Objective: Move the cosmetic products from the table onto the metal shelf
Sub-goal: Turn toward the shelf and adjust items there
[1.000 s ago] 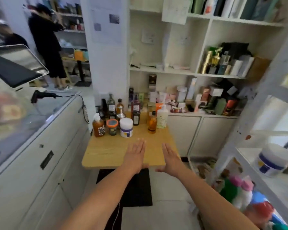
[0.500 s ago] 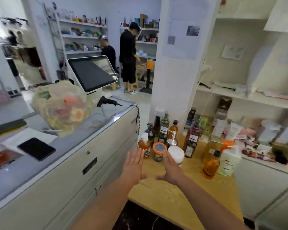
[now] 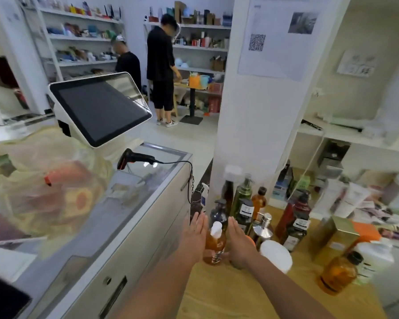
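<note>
**Progress:** judged to be at the outset. The cosmetic products stand grouped on the wooden table (image 3: pixel 251 293) in the lower right of the frame. Among them are a green bottle (image 3: pixel 242 199), a dark red bottle (image 3: pixel 295 217), a white jar (image 3: pixel 275 252) and a round amber bottle (image 3: pixel 338 273) near the right edge. None is lifted. The metal shelf is out of view, so nothing can be confirmed as placed there, and every visible item appears left to move.

**Grip:** the left hand (image 3: pixel 195 236) and right hand (image 3: pixel 238 244) reach in at lower centre with fingers straight and palms facing each other. The amber pump bottle (image 3: pixel 214 246) stands upright between them by the table's left edge. Each palm is just beside or touching a flank — contact cannot be confirmed. Neither hand is curled round it.
</note>
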